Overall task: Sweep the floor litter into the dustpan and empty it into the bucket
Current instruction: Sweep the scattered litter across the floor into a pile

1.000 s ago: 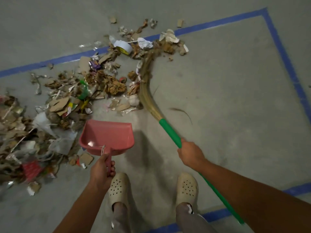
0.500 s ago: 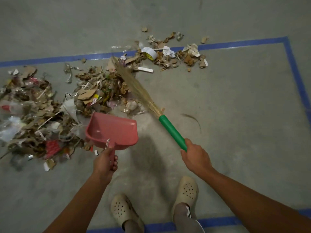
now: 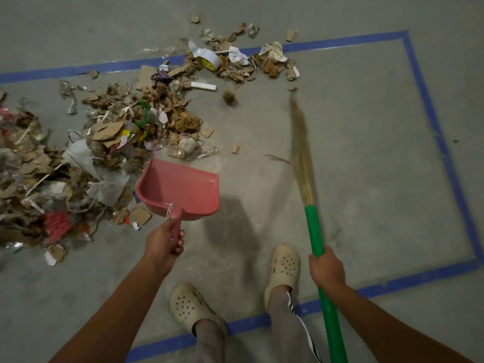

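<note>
The left hand [image 3: 165, 241] is curled tight round the short handle of a pink plastic dustpan [image 3: 180, 187], with its open mouth turned toward the heap, ready to receive what is pushed in. A dark shadow lies on the floor right of the pan, so its lip seems to be raised a little. I cannot be sure of that from this angle. The pan holds nothing yet.

The right hand [image 3: 326, 268] grips the green shaft of a long broom [image 3: 313, 231] with pale straw bristles. The broom stands nearly upright, and its blurred bristle tips sit near the far side of the grey concrete floor [image 3: 366, 166], right of the rubbish. Held there, it looks set for a stroke leftward, toward the pan.

The litter [image 3: 110, 142] is torn brown cardboard, crumpled paper and clear plastic. It spreads across the left half of the floor, and one arm of it runs along the far blue tape line [image 3: 327, 45]. A white roll of tape [image 3: 207, 58] lies in that arm. The heap's near edge is just beside the dustpan's mouth.

The bucket is not in view, so emptying is some way off.
</note>
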`<state>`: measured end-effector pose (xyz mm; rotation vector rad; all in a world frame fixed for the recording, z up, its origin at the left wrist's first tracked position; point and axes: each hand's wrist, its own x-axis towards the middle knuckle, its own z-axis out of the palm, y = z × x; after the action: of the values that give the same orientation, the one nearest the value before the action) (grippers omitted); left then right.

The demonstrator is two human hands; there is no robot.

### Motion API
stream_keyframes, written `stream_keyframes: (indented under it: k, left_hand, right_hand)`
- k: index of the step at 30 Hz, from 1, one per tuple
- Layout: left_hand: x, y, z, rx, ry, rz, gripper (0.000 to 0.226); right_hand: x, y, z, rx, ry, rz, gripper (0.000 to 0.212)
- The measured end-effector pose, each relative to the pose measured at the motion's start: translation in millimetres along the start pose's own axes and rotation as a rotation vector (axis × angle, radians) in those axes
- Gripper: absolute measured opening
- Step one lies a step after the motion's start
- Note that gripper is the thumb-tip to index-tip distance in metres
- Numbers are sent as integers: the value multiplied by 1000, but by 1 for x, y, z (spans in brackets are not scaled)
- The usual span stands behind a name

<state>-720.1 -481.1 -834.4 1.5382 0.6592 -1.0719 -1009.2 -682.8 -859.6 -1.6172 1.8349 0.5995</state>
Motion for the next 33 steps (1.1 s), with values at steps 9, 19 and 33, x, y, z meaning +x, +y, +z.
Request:
stream_keyframes:
  k: [9, 19, 33]
  left_hand:
    - [12, -22, -81, -38, 92, -31, 16]
    - [5, -11, -153, -173, 173, 0, 15]
    - [-16, -15, -151, -286, 196, -19, 15]
  right_hand:
    - [-52, -92, 82, -105, -186, -179, 34]
    - [-118, -196, 107, -365, -215, -662, 30]
    - [-122, -145, 71, -408, -14, -792, 51]
